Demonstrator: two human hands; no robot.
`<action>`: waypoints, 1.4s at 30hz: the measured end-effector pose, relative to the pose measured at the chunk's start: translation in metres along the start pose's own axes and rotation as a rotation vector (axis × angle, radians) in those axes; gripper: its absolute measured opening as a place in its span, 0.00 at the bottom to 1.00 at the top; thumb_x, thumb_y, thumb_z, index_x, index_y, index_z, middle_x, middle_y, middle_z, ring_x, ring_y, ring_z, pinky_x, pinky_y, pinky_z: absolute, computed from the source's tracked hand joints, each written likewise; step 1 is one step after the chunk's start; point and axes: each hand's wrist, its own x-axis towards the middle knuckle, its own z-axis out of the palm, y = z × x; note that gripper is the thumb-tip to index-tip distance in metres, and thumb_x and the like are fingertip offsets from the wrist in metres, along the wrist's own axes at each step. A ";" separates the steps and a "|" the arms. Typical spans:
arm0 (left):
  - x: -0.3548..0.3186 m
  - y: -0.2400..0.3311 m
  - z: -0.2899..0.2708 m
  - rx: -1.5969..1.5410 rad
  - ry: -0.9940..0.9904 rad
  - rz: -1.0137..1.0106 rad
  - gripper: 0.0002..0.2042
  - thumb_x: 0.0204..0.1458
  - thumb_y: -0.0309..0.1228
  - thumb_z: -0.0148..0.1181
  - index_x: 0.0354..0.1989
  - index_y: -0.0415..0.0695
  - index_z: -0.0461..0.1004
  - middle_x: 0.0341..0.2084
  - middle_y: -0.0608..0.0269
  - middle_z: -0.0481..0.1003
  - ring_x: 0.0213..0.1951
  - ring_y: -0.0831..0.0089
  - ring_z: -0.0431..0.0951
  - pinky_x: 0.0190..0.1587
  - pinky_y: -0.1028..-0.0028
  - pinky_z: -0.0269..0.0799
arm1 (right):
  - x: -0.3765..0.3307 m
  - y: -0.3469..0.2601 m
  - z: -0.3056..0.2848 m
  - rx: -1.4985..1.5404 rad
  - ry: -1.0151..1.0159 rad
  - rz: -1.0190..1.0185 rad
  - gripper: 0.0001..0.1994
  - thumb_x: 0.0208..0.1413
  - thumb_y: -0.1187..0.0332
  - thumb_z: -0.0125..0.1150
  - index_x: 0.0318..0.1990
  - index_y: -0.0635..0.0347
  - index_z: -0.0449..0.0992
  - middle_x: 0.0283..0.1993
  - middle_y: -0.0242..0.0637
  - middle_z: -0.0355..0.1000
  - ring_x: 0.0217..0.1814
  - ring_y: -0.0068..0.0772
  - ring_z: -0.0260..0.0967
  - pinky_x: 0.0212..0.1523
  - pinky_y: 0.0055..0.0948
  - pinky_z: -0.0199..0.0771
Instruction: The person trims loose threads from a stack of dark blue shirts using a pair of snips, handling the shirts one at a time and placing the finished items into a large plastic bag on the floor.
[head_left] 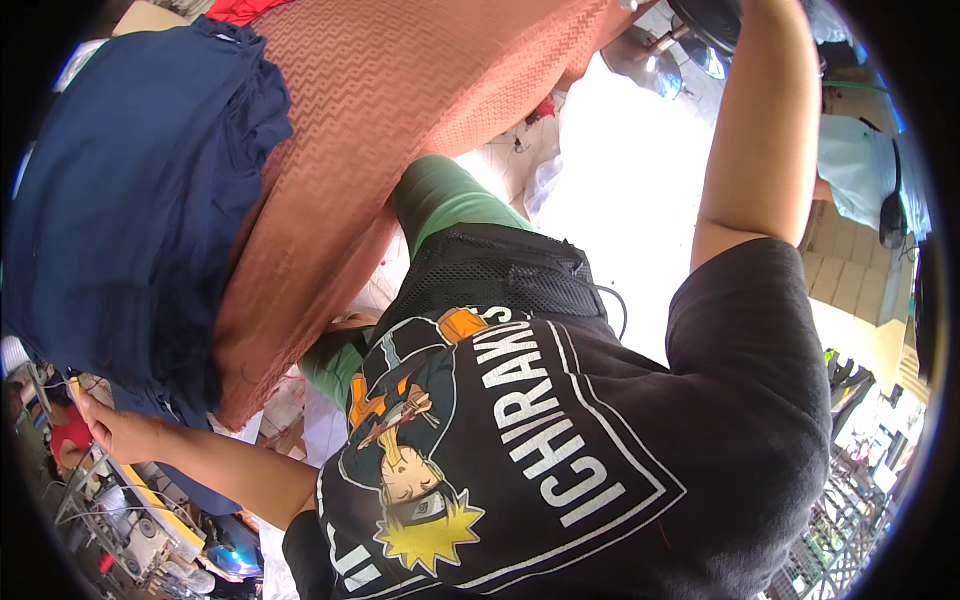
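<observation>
My left hand [115, 430] is at the lower left, beside the lower edge of a pile of navy blue cloth [130, 200]. Its fingers look curled closed, and what is in them, if anything, I cannot make out. The navy cloth lies over a table covered with a terracotta-coloured, zigzag-textured cloth [370, 90]. My right arm [765, 120] is raised toward the top right, and the hand is cut off by the frame's upper edge. Near that forearm is a dark round object [705, 20], only partly visible.
A red cloth [240, 10] shows at the top left. Beyond my left hand stand machine parts and a yellow bar [165, 520]. A metal stand base [645, 60] is at the upper right. Light blue cloth [855, 170] hangs at the right, near dark metal racks [850, 530].
</observation>
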 end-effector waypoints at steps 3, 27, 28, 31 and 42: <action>-0.040 0.062 0.032 -0.002 -0.225 0.036 0.14 0.62 0.31 0.51 0.39 0.33 0.80 0.40 0.59 0.80 0.44 0.70 0.77 0.53 0.72 0.68 | -0.028 0.111 0.067 0.163 0.075 -0.013 0.11 0.59 0.74 0.54 0.47 0.65 0.76 0.35 0.39 0.77 0.37 0.33 0.72 0.41 0.32 0.71; -0.234 0.166 0.211 0.415 -1.510 0.761 0.52 0.41 0.46 0.70 0.72 0.46 0.42 0.71 0.49 0.42 0.71 0.45 0.38 0.68 0.49 0.35 | -0.280 0.259 0.364 0.116 -0.420 1.613 0.72 0.33 0.46 0.77 0.69 0.63 0.18 0.74 0.59 0.35 0.60 0.49 0.67 0.54 0.36 0.74; -0.235 0.167 0.211 0.413 -1.511 0.761 0.52 0.40 0.45 0.70 0.72 0.46 0.42 0.71 0.49 0.42 0.71 0.45 0.38 0.68 0.49 0.35 | -0.291 0.262 0.373 0.108 -0.459 1.598 0.73 0.34 0.48 0.78 0.68 0.65 0.16 0.69 0.59 0.52 0.58 0.47 0.70 0.53 0.35 0.73; -0.233 0.166 0.209 0.430 -1.514 0.749 0.53 0.39 0.41 0.71 0.72 0.45 0.42 0.71 0.49 0.42 0.71 0.45 0.38 0.68 0.50 0.36 | -0.314 0.263 0.380 0.285 -0.694 1.563 0.74 0.33 0.47 0.78 0.68 0.68 0.16 0.57 0.56 0.68 0.55 0.45 0.72 0.53 0.34 0.73; -0.234 0.166 0.212 0.450 -1.534 0.762 0.54 0.38 0.39 0.72 0.72 0.44 0.41 0.71 0.49 0.42 0.71 0.46 0.37 0.69 0.51 0.35 | -0.352 0.249 0.384 -0.002 -0.941 1.485 0.57 0.32 0.52 0.81 0.68 0.59 0.50 0.68 0.50 0.55 0.59 0.45 0.69 0.56 0.37 0.73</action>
